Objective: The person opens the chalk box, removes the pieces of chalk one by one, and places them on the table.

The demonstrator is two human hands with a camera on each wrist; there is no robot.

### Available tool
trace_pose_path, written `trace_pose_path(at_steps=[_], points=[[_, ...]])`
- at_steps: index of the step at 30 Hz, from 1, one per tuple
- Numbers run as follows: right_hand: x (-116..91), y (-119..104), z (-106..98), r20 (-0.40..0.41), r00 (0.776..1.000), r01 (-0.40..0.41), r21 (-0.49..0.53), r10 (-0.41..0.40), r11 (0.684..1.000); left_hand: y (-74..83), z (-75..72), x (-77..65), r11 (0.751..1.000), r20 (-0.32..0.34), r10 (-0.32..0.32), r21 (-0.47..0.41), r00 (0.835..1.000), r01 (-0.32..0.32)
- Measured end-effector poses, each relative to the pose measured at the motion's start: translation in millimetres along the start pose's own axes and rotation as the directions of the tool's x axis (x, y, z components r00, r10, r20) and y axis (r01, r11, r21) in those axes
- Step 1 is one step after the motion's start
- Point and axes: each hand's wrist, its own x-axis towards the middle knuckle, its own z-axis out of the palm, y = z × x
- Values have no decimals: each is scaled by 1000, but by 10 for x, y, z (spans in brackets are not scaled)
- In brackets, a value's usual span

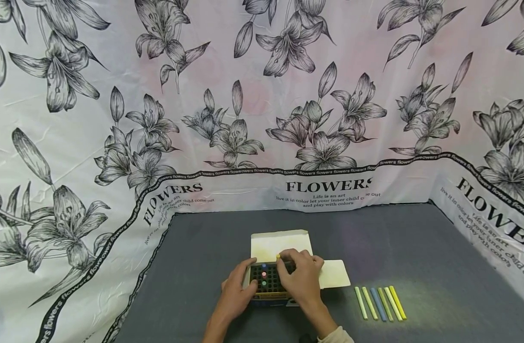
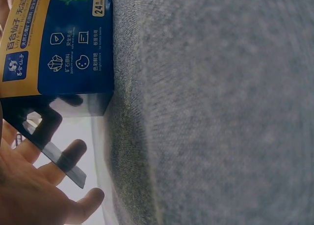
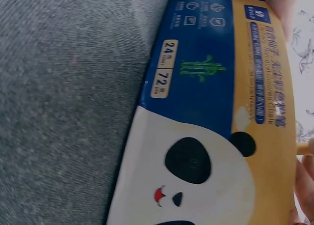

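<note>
A chalk box (image 1: 268, 296) stands with its lid raised on the dark cloth; its front is blue and yellow, with a panda in the right wrist view. Inside, a black grid insert (image 1: 256, 272) has round holes, with blue, pink (image 1: 263, 275) and green chalk ends showing in one column. My left hand (image 1: 236, 289) grips the box's left end, thumb near the front corner and a finger at the back. Over the grid's back right part, my right hand (image 1: 302, 278) pinches a yellow chalk stick (image 3: 304, 149); in the head view only its tip shows.
To the right of the box, several chalk sticks lie side by side, among them a blue stick (image 1: 378, 304) and a bright yellow stick (image 1: 397, 303). White box flaps (image 1: 333, 274) spread at the back and right. A flower-printed curtain (image 1: 244, 190) encloses the table.
</note>
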Motion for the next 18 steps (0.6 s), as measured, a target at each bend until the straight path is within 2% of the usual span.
trace_pose_path(at_steps=[9,13,18], points=[[67,13,-118,-70,997,50,129,-41,990,3,5,-4,1000,19,-7,-30,1000,7],[110,80,-196,-124,989,99,134,-83,986,5,5,0,1000,22,-1,-28,1000,2],[147,178,-306,-137,988,88,137,-69,987,18,-5,-8,1000,14,-9,-10,1000,9]])
